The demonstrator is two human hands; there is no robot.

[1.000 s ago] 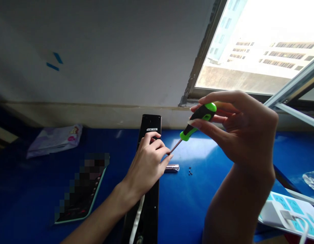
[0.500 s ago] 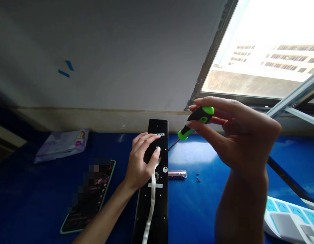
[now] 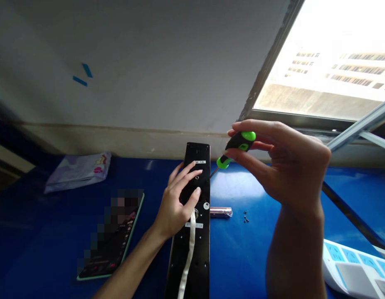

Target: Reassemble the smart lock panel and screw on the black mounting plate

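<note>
A long black panel (image 3: 201, 253) with small holes and white labels lies lengthwise on the blue table. My left hand (image 3: 173, 203) rests on its upper part, fingers spread over the surface. From beneath that hand a white strip (image 3: 191, 245) runs down along the panel. In my right hand (image 3: 286, 166) is a green-and-black screwdriver (image 3: 240, 145), pinched between thumb and fingers. Its shaft slants down left, with the tip at the panel's right edge; whether it sits on a screw is too small to tell. Several tiny dark screws (image 3: 246, 218) lie to the right of the panel.
A pinkish wrapped cylinder (image 3: 222, 212) lies against the panel's right side. Left of the panel are a phone (image 3: 127, 245) and a purple-white packet (image 3: 77, 172). A white power strip (image 3: 351, 265) is at the lower right, below a metal bar (image 3: 361, 124). The wall (image 3: 155, 83) stands behind.
The view has shifted slightly. My left hand's fingers have spread apart on the panel. My right hand has moved a little left and the screwdriver is closer to the panel.
</note>
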